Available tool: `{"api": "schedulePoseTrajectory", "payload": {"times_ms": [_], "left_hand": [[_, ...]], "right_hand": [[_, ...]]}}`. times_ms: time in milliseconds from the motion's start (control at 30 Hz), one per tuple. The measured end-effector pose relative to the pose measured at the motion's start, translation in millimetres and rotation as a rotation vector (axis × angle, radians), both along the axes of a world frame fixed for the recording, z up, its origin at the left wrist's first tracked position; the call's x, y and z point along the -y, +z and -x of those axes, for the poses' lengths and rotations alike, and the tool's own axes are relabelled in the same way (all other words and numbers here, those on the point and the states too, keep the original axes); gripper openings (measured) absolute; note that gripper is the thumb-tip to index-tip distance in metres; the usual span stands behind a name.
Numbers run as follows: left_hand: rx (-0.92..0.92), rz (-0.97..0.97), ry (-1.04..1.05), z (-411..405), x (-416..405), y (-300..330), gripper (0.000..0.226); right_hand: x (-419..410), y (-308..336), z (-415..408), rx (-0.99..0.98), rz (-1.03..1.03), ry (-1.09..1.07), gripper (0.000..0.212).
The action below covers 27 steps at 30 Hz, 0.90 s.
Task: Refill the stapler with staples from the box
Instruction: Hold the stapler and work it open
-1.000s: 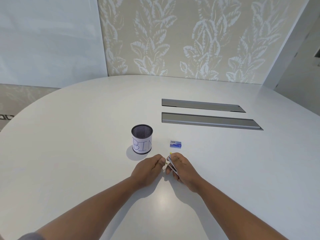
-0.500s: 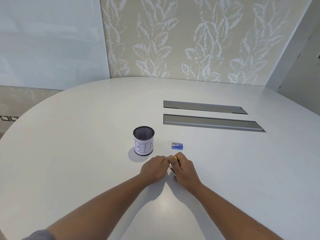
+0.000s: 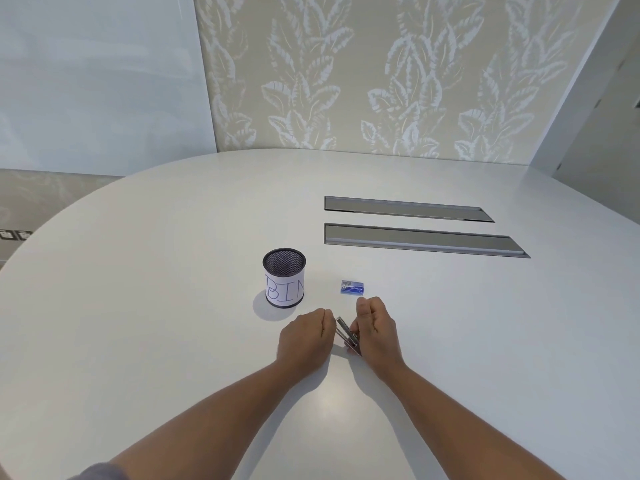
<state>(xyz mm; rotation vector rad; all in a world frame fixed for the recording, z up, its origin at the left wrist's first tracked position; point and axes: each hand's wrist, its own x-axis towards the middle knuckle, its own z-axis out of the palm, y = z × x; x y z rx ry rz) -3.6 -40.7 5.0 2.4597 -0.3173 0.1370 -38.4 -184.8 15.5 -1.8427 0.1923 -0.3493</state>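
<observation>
A small stapler (image 3: 346,333) lies on the white table between my two hands, its metal staple channel showing. My right hand (image 3: 375,329) is closed around the stapler's right side and hides most of its body. My left hand (image 3: 306,336) has its fingers curled, the fingertips touching the stapler's front end. A small blue staple box (image 3: 352,287) rests on the table just beyond my right hand, closed and apart from both hands.
A black mesh cup (image 3: 284,283) with a paper label reading "BIN" stands left of the box. Two long grey cable slots (image 3: 415,239) are set into the round white table (image 3: 173,306) farther back on the right. A patterned wall stands behind.
The hands have drawn slightly apart, so the stapler's metal channel now shows between them. The yellow part seen earlier at the fingertips is out of sight.
</observation>
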Motion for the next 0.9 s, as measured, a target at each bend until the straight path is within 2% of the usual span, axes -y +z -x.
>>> {"api": "schedulePoseTrajectory", "payload": {"times_ms": [100, 267, 400, 467, 633, 767, 900], "left_hand": [[-0.006, 0.045, 0.034, -2.3, -0.2, -0.1, 0.041], [-0.01, 0.067, 0.096, -4.8, 1.7, -1.9, 0.042], [-0.006, 0.059, 0.11, -5.9, 0.7, -3.7, 0.041], [0.001, 0.051, 0.113, -5.8, 1.3, -3.9, 0.041], [0.006, 0.048, 0.099, -5.0, 1.5, -3.7, 0.04], [0.019, 0.069, 0.098, -3.1, 1.7, -2.0, 0.039], [0.018, 0.093, 0.099, -2.9, 1.1, -1.2, 0.039]], "right_hand": [[2.4, 1.4, 2.8, 0.009, 0.004, 0.006, 0.044], [4.3, 0.0, 5.5, 0.017, 0.009, 0.055, 0.03], [13.6, 5.1, 5.4, -0.094, -0.062, 0.184, 0.017], [19.8, 10.6, 5.1, -0.133, -0.042, 0.217, 0.018], [33.5, 11.5, 11.5, -0.157, 0.008, 0.224, 0.025], [40.7, 12.7, 16.6, -0.176, 0.007, 0.23, 0.022], [48.0, 12.7, 19.7, -0.236, 0.011, 0.217, 0.009]]}}
